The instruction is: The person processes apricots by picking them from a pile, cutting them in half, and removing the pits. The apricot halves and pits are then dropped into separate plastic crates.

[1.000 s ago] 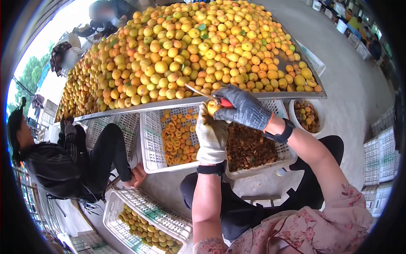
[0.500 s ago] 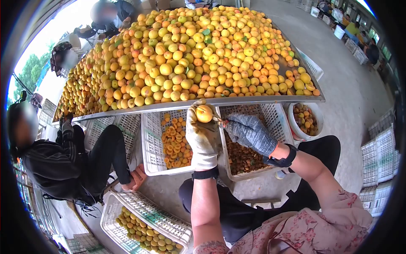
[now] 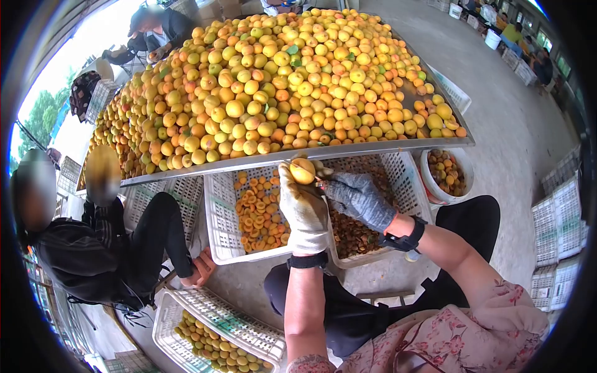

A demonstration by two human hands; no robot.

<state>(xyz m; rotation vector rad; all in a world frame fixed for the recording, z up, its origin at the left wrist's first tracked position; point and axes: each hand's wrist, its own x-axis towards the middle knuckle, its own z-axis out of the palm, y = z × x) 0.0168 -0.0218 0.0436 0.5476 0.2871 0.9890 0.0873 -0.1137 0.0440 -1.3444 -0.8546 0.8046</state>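
My left hand (image 3: pixel 303 208), in a stained whitish glove, is closed around a yellow apricot (image 3: pixel 303 170) just below the table's front edge. Close against the fruit, my right hand (image 3: pixel 362 200) in a grey knit glove is pinched on a small thing with a reddish end; most of it is hidden by the fingers. Under my hands stand two white crates. The left crate (image 3: pixel 219 214) holds halved orange apricots (image 3: pixel 254 214); the right crate (image 3: pixel 407 174) holds brown pits and scraps (image 3: pixel 354 233).
A metal-edged table (image 3: pixel 373 148) bears a large heap of apricots (image 3: pixel 249 87). A white bucket (image 3: pixel 465 186) of darker fruit stands at right, a crate (image 3: pixel 217 311) of greenish-yellow fruit at lower left. A person (image 3: pixel 93 261) sits at left; stacked crates (image 3: pixel 553 230) stand far right.
My right hand has come in closer to the apricot, and my left hand has tilted slightly with the fruit still in it. The camera view has shifted a little.
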